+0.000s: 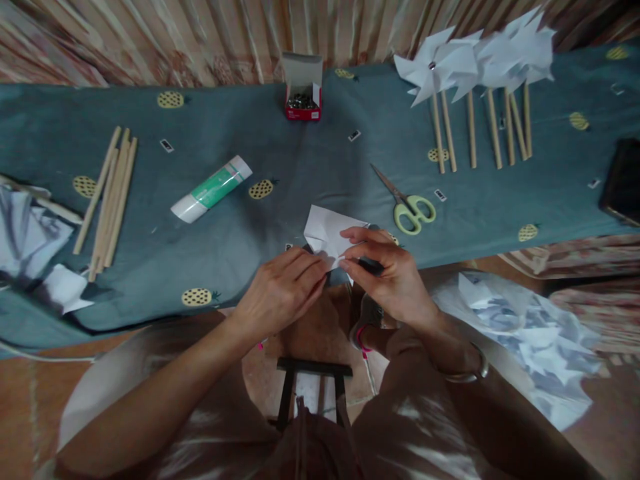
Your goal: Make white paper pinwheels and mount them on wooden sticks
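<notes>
Between my hands, over the table's front edge, is a white paper piece (330, 225) with folded, cut flaps. My left hand (287, 287) is closed on its left side, the fingertips partly hidden. With thumb and forefinger my right hand (385, 270) pinches a flap near the paper's middle. Just right of the paper lie scissors (413, 210) with light green handles, blades pointing away to the left. A white and green glue stick (213, 189) rests to the left. Farther back stands an open red box (303, 110) of small metal pins.
Several wooden sticks (113, 203) lie at left beside white paper pieces (30, 233). Several finished paper pinwheels (450, 63) on sticks lie at back right. A dark phone-like object (620, 180) is at the right edge. A clear bag of paper shapes (535, 340) sits below, right.
</notes>
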### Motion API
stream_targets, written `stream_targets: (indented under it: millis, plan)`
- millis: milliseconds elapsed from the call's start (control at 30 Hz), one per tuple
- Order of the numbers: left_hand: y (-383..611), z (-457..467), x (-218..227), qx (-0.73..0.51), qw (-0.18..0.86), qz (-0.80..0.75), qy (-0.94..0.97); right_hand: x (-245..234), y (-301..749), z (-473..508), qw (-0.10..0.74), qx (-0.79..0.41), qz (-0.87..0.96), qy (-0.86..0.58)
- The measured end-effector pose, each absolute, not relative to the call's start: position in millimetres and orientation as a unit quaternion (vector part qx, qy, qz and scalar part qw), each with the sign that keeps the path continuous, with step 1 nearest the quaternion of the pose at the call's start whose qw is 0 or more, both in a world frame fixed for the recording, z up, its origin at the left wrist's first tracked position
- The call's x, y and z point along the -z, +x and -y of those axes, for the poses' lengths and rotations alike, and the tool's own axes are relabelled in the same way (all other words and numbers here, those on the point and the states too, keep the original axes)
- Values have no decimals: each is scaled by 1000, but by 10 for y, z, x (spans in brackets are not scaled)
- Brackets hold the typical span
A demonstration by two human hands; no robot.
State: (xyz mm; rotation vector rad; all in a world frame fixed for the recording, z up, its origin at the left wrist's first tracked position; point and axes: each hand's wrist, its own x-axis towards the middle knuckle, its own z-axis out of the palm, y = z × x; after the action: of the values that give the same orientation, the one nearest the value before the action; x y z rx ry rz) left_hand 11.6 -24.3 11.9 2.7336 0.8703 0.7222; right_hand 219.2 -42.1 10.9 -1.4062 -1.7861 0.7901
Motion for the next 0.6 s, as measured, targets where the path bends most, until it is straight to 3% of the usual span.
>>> stream_targets:
  millis: [600]
  plan:
    - [158, 214, -52, -300, 187, -310, 883, -73, 2096, 387, 354, -231, 703, -572]
